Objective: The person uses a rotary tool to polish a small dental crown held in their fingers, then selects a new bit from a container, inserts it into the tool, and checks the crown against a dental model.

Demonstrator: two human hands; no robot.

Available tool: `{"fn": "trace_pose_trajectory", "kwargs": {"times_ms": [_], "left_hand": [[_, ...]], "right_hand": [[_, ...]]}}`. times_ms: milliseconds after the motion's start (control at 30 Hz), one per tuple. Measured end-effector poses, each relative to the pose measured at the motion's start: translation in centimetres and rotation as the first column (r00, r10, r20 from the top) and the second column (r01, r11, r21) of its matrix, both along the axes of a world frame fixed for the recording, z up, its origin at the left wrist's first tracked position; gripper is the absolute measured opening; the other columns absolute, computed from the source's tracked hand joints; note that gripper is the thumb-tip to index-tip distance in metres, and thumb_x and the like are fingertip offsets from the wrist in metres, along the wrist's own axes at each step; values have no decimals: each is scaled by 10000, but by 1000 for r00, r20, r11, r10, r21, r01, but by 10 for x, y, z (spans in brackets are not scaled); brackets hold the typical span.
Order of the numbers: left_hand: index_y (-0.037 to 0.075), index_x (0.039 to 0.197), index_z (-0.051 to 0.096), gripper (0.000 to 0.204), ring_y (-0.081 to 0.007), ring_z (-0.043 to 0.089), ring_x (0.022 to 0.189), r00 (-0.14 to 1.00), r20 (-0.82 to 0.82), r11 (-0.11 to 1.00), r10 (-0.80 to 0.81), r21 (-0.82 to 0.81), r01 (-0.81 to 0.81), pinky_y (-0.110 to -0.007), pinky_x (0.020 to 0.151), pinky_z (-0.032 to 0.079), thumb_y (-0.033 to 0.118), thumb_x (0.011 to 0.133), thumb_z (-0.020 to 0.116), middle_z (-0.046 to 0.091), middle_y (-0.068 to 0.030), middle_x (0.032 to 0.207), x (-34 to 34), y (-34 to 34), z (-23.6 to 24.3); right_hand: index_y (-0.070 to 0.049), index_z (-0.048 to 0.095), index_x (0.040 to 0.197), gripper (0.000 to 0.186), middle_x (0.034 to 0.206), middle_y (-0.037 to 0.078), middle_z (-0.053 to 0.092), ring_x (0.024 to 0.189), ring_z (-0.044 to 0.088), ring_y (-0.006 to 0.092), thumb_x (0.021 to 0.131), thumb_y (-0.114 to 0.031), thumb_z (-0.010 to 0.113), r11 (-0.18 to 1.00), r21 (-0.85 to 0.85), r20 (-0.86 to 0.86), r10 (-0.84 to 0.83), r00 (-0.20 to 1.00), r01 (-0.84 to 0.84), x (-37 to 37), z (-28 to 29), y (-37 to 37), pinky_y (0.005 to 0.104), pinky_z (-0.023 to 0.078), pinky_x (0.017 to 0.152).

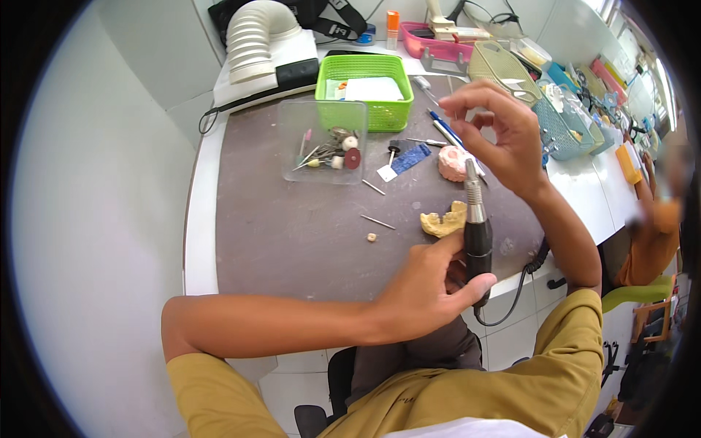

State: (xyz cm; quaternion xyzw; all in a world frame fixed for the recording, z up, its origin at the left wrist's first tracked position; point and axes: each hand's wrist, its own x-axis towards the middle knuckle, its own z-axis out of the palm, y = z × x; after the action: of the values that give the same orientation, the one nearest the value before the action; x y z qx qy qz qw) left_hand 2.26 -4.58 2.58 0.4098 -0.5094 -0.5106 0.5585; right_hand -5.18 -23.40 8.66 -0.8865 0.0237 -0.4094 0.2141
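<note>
Mustard shirt [467, 398], short sleeves [219, 394], dark trousers [420, 358]

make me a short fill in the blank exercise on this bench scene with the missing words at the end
1. The left hand grips a handpiece whose thick lower body is coloured ____.
2. The raised hand is the person's ____ one.
3. The basket next to the clear box of small bits is bright ____.
4. The round model beyond the yellowish dental cast is coloured ____.

Missing words: black; right; green; pink.
</note>
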Motion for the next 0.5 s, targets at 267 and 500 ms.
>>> {"fn": "trace_pose_trajectory", "kwargs": {"times_ms": [267,500], "left_hand": [[-4,1183,516,311,-160,645,989,993,11,966,-117,232,111,-328,891,531,120,937,661,656,-103,1060,4,-2,9],[-15,1195,503,319,-173,637,1012,986,90,954,-141,277,111,-345,905,526,106,936,646,643,-126,1067,5,-3,11]], "right_hand": [[-14,703,1049,144,913,48,673,790,657,102,945,-100,655,787,600,160,60,985,-145,-30,-18,-3,216,528,653],[6,590,1074,250,826,92,667,695,698,126,1030,-235,541,544,822,136,98,986,-168,-30,-15,-2,209,562,582]]}}
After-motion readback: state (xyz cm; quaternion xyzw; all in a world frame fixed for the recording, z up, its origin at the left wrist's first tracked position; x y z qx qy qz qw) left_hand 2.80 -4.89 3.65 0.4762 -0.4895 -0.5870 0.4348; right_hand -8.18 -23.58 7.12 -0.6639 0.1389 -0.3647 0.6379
